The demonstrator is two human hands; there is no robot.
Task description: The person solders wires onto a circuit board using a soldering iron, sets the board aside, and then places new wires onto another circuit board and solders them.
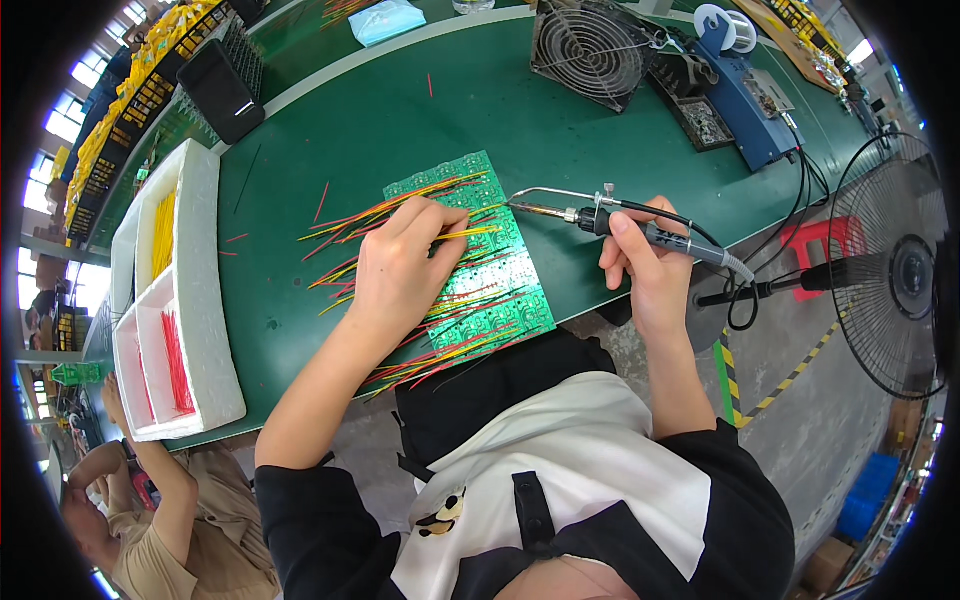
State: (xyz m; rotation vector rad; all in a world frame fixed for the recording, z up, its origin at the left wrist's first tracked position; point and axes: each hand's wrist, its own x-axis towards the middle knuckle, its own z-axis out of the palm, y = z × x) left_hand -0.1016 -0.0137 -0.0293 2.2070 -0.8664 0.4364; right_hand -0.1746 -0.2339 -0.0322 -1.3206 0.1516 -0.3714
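My left hand point(405, 258) is closed in a pinch on thin yellow wires point(475, 232), whose ends reach over a green circuit board panel point(522, 268). The panel lies on the green bench, with rows of red, yellow and black wires point(345, 224) running off its left side. In my right hand point(648, 268) is a soldering iron point(690, 246), gripped like a pen. A thin curved metal tube point(560, 192) is fixed alongside it. The iron's tip points left and meets the panel's upper right edge, near a yellow wire end; whether they touch I cannot tell.
A white foam box point(205, 290) with yellow and red wires stands at left. A square fan point(592, 50) and a blue soldering station point(750, 105) with a solder spool point(725, 28) sit at the back right. Beyond the bench stands a black fan point(905, 275). A co-worker point(175, 530) is at lower left.
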